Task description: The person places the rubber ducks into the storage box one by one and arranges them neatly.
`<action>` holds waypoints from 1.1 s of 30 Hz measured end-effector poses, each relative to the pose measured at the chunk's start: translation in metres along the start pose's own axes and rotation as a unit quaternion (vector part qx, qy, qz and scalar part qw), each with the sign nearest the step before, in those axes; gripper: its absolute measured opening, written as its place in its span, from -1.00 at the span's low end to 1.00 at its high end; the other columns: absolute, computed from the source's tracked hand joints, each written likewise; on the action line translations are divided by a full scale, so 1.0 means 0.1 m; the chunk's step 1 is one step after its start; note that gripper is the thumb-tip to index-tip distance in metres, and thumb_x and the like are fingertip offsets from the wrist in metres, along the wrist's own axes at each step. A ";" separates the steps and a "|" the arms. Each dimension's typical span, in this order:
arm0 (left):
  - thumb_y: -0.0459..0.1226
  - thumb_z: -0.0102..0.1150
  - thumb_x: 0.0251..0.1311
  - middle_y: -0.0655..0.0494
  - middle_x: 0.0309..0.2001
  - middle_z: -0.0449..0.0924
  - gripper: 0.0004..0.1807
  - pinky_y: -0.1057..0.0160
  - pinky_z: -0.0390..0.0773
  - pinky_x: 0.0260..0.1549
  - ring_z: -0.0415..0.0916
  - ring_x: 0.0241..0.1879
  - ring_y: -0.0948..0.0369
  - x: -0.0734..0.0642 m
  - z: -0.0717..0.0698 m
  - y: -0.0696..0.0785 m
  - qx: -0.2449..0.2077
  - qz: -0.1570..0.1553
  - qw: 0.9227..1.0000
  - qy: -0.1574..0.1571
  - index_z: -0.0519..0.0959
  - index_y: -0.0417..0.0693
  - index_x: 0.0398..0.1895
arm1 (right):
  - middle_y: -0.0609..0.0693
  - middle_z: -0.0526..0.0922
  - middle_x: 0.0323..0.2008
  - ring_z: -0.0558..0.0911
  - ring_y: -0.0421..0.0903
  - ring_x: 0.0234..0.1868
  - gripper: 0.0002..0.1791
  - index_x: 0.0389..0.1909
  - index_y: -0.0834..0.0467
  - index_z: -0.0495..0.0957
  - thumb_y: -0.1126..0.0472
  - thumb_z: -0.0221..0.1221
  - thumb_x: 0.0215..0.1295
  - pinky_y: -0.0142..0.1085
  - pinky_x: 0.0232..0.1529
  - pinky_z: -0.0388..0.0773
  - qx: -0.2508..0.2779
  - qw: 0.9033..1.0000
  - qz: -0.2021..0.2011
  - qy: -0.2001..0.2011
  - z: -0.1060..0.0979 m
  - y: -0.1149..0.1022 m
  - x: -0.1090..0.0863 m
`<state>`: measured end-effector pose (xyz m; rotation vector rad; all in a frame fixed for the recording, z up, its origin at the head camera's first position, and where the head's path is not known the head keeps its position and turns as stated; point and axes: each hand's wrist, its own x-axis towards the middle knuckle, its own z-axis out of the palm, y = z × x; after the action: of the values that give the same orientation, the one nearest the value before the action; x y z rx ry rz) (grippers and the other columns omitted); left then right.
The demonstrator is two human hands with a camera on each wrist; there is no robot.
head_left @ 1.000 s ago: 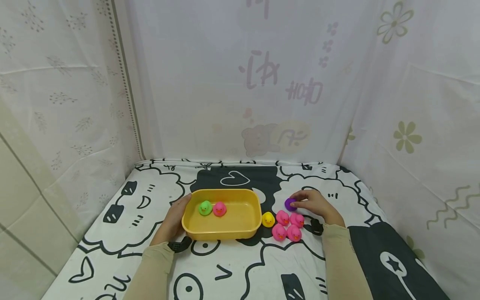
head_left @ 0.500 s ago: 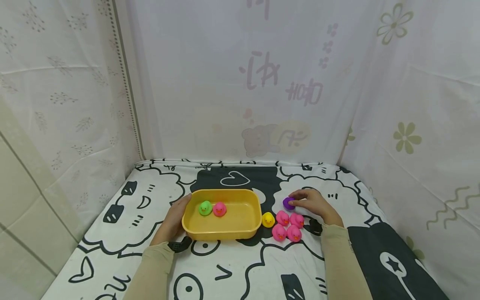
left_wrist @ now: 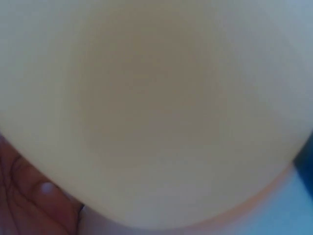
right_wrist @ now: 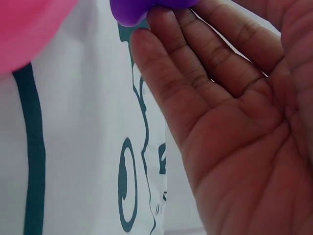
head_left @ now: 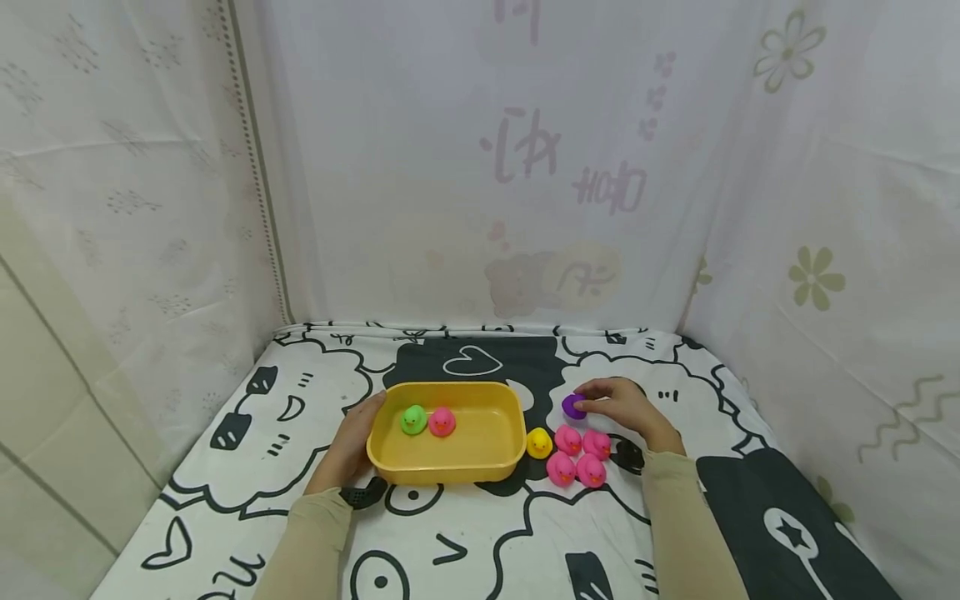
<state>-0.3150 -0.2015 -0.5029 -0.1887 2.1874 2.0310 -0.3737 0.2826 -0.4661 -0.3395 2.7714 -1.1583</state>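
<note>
A yellow plastic basin [head_left: 450, 472] stands left of centre on the patterned cloth. My left hand [head_left: 351, 437] lies against its left outer wall, fingertips reaching the far left corner at the rim. In the left wrist view the blurred basin wall [left_wrist: 146, 122] fills most of the picture, with part of the hand [left_wrist: 36, 200] at the lower left. My right hand [head_left: 624, 410] pinches a purple toy duck [head_left: 573, 407] between thumb and fingers, just behind the pink ducks. The right wrist view shows the fingers [right_wrist: 161, 68] at the underside of the purple duck.
A green duck [head_left: 413, 420] and a pink duck [head_left: 442, 422] sit in the basin's left half. Right of the basin a yellow duck [head_left: 539, 443] stands beside several pink ducks [head_left: 567, 440] in a tight group. White curtains [head_left: 420, 208] hang behind.
My right hand has shifted slightly left with the purple duck. My left hand stays at the basin, and the other ducks keep their places. The head view has tilted a little.
</note>
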 end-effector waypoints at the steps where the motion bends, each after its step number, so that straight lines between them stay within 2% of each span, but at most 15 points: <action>1: 0.26 -0.23 0.47 -0.08 0.43 0.30 -0.22 0.07 0.45 0.27 0.36 0.31 0.01 0.00 0.01 0.00 -0.001 0.000 1.000 0.000 0.22 -0.07 0.51 | -0.05 0.72 -0.05 0.58 0.07 0.13 -0.54 0.03 -0.05 0.70 -0.17 0.41 0.16 0.09 0.15 0.55 0.001 1.000 -0.001 -0.001 0.00 -0.01 -0.01; 7: 0.27 -0.23 0.46 -0.09 0.46 0.27 -0.19 -0.05 0.30 0.38 0.29 0.37 -0.02 0.01 0.00 -0.02 0.015 0.001 1.000 0.007 0.19 -0.07 0.53 | -0.07 0.73 -0.10 0.61 0.02 0.06 -0.57 0.00 -0.02 0.71 -0.13 0.41 0.17 0.04 0.08 0.59 -0.002 1.000 -0.024 0.007 0.01 -0.12 -0.01; 16: 0.27 -0.24 0.47 -0.09 0.44 0.29 -0.20 -0.03 0.34 0.35 0.33 0.33 -0.01 0.01 0.00 -0.01 0.011 0.002 1.000 0.004 0.21 -0.07 0.52 | -0.10 0.73 -0.14 0.63 -0.03 -0.01 -0.57 -0.01 -0.02 0.71 -0.15 0.42 0.16 -0.07 0.02 0.64 0.021 0.999 -0.045 0.004 0.10 -0.18 0.07; 21: 0.26 -0.25 0.48 -0.08 0.43 0.30 -0.22 0.00 0.38 0.33 0.34 0.32 0.00 0.00 0.00 -0.02 0.010 -0.002 1.000 0.003 0.21 -0.05 0.52 | -0.13 0.73 -0.17 0.65 -0.05 -0.02 -0.56 -0.04 -0.04 0.72 -0.19 0.42 0.14 -0.08 0.01 0.64 -0.001 0.998 -0.055 0.008 0.11 -0.22 0.10; 33: 0.38 -0.20 0.37 -0.07 0.42 0.32 -0.11 0.00 0.36 0.34 0.35 0.31 0.01 0.00 0.01 -0.02 0.004 0.001 1.000 0.005 0.25 -0.06 0.50 | -0.12 0.73 -0.20 0.67 -0.04 -0.05 -0.61 -0.07 -0.04 0.72 -0.16 0.42 0.16 -0.06 0.04 0.64 0.003 0.997 -0.079 0.001 0.13 -0.40 0.15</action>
<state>-0.3147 -0.2009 -0.5049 -0.1963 2.2037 2.0258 -0.3793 0.2427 -0.4465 -0.5660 2.7854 -1.1995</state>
